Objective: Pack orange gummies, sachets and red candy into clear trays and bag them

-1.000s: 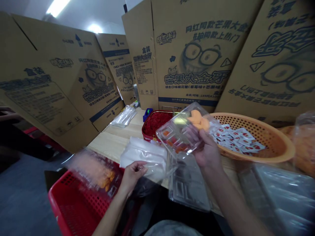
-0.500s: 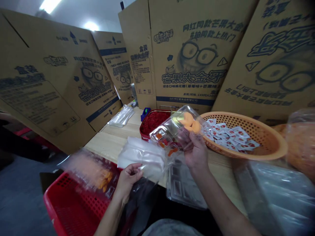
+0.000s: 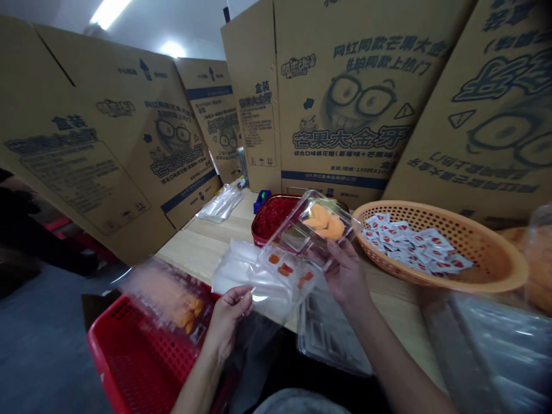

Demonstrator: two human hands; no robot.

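Your right hand (image 3: 347,273) holds clear tray (image 3: 297,247) tilted up beside clear bag (image 3: 252,282), fingers clamped on tray. Your left hand (image 3: 228,319) lifts bag, fingers pinched together on its edge.

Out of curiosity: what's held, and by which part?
The right hand grips a clear plastic tray by its lower edge; the left hand pinches the edge of a clear plastic bag.

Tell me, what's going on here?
A person holds a clear plastic tray of orange sweets in their right hand, while their left hand pinches a clear plastic bag. On the wooden table beside them, an orange basket holds small sachets, with printed cardboard cartons standing behind.
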